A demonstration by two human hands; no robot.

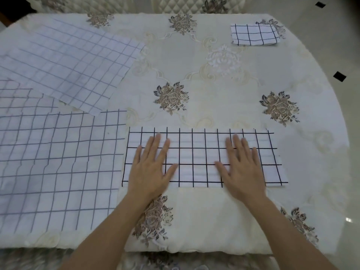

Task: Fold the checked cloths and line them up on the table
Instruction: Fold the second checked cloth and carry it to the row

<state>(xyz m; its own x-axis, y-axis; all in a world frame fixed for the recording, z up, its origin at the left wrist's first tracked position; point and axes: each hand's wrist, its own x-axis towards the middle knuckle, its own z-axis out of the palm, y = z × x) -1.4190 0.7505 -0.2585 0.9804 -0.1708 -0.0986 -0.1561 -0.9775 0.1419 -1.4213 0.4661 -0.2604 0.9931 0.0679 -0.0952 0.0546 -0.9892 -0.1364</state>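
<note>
A white cloth with black checks [196,152] lies folded into a long strip near the table's front edge. My left hand [151,166] rests flat on its left part, fingers straight and spread. My right hand [242,166] rests flat on its right part in the same way. A small folded checked cloth [253,35] sits at the far right of the table. Two unfolded checked cloths lie spread at the left: one at the front left [58,162], another behind it [74,63] and overlapping its far edge.
The table carries a cream tablecloth [204,90] with embroidered flowers. Its curved right edge drops to a pale tiled floor [342,45]. Quilted chair backs [116,3] stand behind the far edge.
</note>
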